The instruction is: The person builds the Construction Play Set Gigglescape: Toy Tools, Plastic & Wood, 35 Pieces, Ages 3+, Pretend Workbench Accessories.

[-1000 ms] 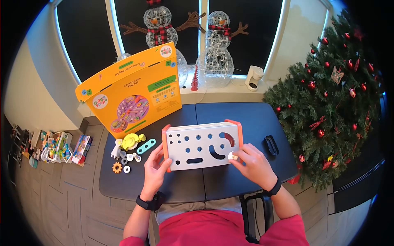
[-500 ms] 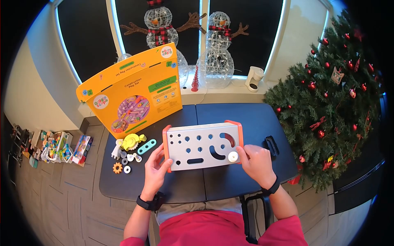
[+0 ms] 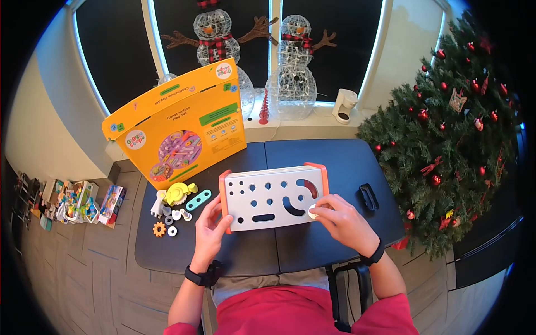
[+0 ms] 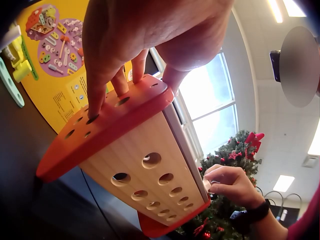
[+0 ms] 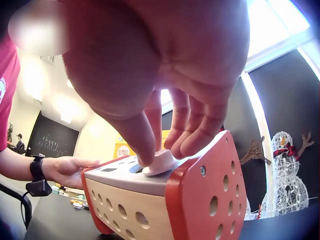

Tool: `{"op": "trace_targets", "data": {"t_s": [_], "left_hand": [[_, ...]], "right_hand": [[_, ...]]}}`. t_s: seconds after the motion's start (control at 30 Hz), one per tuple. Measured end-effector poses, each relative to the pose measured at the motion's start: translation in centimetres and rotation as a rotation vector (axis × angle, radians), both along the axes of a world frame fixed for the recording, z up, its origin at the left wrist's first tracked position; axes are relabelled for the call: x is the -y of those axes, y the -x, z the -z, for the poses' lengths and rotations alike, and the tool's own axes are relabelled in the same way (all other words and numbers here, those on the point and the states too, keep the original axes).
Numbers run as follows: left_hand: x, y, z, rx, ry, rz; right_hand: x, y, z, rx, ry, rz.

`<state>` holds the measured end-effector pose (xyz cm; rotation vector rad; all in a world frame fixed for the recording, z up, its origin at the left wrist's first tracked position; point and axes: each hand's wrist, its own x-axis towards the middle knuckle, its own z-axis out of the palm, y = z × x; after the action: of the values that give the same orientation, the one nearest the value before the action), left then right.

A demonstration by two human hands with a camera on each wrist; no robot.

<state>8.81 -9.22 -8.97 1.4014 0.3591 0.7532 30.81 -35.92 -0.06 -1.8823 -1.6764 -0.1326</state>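
Note:
A toy workbench box [image 3: 277, 194] with a grey holed top, pale wooden sides and red-orange end panels stands on the black table. My left hand [image 3: 209, 230] grips its left end, fingers spread over the holed end panel [image 4: 120, 122] and thumb at the top's front edge. At the lower right corner of the top, thumb and fingers of my right hand [image 3: 347, 224] pinch a round white knob-like piece [image 5: 161, 163]. Its flat base lies close against the grey top, near the right end panel [image 5: 212, 185]; the fingers partly hide it.
Loose toy parts lie left of the box: a yellow piece [image 3: 177, 193], a turquoise holed strip [image 3: 199, 200], an orange gear [image 3: 159, 229] and several small white and grey ones. A yellow carton [image 3: 204, 106] stands behind them. A black band-like object [image 3: 368, 197] lies at right.
Half a second ago my right hand was rolled over to the right of the white piece, leaving its face uncovered. Now the fingers pinch it again, as in the earliest frame. My left hand keeps its grip.

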Motion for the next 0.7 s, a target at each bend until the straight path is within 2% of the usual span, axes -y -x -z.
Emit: {"op": "trace_targets", "data": {"t_s": [0.1,0.17,0.3,0.37,0.6,0.7], "left_hand": [[0.0,0.0,0.0,-0.001,0.002,0.001],[0.0,0.0,0.0,0.003,0.003,0.002],[-0.1,0.1,0.2,0.006,0.004,0.006],[-0.1,0.1,0.4,0.009,0.011,0.016],[-0.1,0.1,0.2,0.008,0.012,0.015],[-0.1,0.1,0.1,0.005,0.012,0.017]], "right_hand": [[-0.3,0.2,0.0,0.002,-0.037,0.054],[-0.4,0.1,0.1,0.051,0.038,0.154],[-0.9,0.2,0.4,0.059,0.045,0.227],[-1.0,-0.1,0.8,0.219,0.058,0.265],[-1.0,0.1,0.4,0.214,0.046,0.308],[-0.9,0.4,-0.4,0.120,-0.006,0.206]]}}
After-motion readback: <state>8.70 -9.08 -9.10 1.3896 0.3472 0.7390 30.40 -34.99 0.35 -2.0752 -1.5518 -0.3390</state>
